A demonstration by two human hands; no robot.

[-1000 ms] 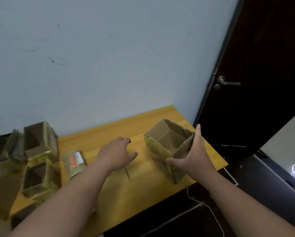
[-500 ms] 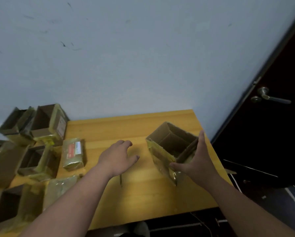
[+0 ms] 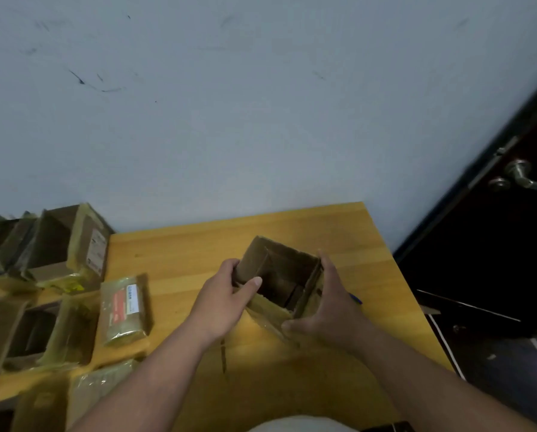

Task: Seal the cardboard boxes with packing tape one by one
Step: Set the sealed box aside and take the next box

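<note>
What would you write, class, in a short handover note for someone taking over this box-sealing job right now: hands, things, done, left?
Left hand: grips the left flap of the open box, thumb over its edge.
Right hand: holds the box's right side and near corner.
The box stands on the table, right of centre, top open, flaps not folded shut.
Other boxes lie piled at the left; some are open. A wrapped packet lies beside them.
No tape roll is in view.
Left: fold the flaps, tape this box, then the rest.
</note>
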